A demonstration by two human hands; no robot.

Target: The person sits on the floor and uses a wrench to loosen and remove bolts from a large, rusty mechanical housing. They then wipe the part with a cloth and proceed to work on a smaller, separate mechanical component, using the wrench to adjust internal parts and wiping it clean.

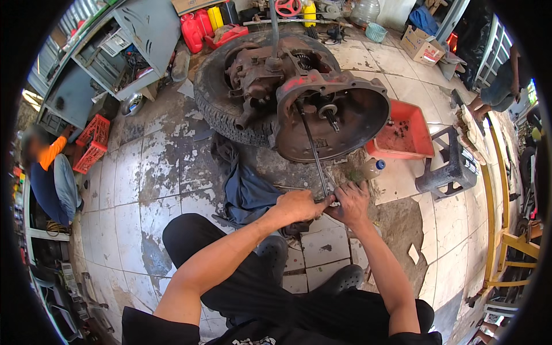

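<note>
A rusty gearbox (253, 77) rests on a large tyre (210, 106), its open bell housing (356, 132) facing me, with a splined shaft (330, 118) in the middle. A long metal bar (312, 144) runs from inside the housing down to my hands. My left hand (302, 204) is closed round the bar's near end. My right hand (351, 202) is beside it, fingers curled on the same end; what exactly lies under the fingers is partly hidden. A blue-grey cloth (247, 195) lies left of them, and a bottle with a blue cap (374, 168) stands behind my right hand.
A red tray (414, 149) and black stool (445, 181) are at the right, near yellow frames (506, 247). A person in orange sleeves (49, 178) crouches by a red crate (92, 146) at the left. Another person (497, 89) is at the right. Jerrycans (195, 31) stand behind.
</note>
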